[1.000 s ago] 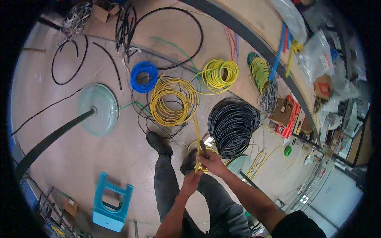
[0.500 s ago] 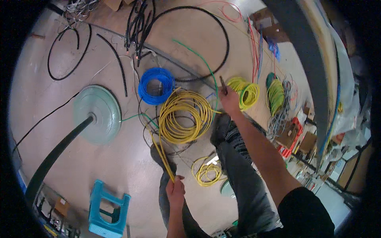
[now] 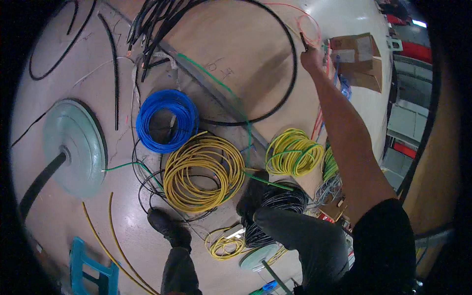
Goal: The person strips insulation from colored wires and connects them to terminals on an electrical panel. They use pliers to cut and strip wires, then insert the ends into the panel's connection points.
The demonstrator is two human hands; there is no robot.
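Observation:
My right hand [image 3: 311,58] reaches far out at the upper right, closed round a slim dark hand tool [image 3: 303,43] whose exact kind I cannot make out. A loop of thin red wire [image 3: 309,30] hangs or lies right beside it. My left hand is out of view. Two yellow cable lengths [image 3: 111,221] stand up from the lower edge at the left, their far ends free; what holds them is hidden. In front of my feet lies a big coil of yellow cable [image 3: 172,183], with a blue cable coil [image 3: 142,129] touching it on the far side.
Yellow-green coil [image 3: 295,152] and black coil [image 3: 290,199] lie right of my shoes. Thick black cable [image 3: 295,73] arcs across the far floor. A round green base with a pole [image 3: 78,142] and a blue stool [image 3: 78,260] stand left. Cardboard box [image 3: 361,54] sits far right.
My right hand has stretched away to the far right with the tool. My left hand has left the view, and the yellow cable lengths have shifted left. The whole view has shifted.

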